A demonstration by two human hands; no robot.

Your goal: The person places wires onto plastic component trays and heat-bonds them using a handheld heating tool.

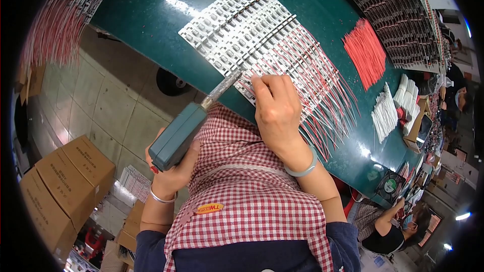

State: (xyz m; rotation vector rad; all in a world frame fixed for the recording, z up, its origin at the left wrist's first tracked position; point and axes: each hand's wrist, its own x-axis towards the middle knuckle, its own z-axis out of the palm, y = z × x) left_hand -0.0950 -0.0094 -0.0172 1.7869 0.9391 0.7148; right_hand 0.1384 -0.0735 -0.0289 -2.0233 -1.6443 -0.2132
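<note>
Grey tiled floor (108,90) beside a green table (146,27), lights (463,216) at right

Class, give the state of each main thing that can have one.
Green tool: gripped, tilted
Left hand: closed around green tool
Right hand: curled, grip unclear
White panel: flat, partly wired
Loose red wires: piled
Loose white wires: piled
Large cardboard box: closed
Fan: running unclear

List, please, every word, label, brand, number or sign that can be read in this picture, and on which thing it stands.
I leave the wording uncopied; printing shows here:
Yellow oval patch on the checked apron: red lettering.
Cardboard boxes, left: lines of dark characters, small.
Black fan, right: marks on its green centre, too small to read.
Teal tool: no readable text visible.
</note>
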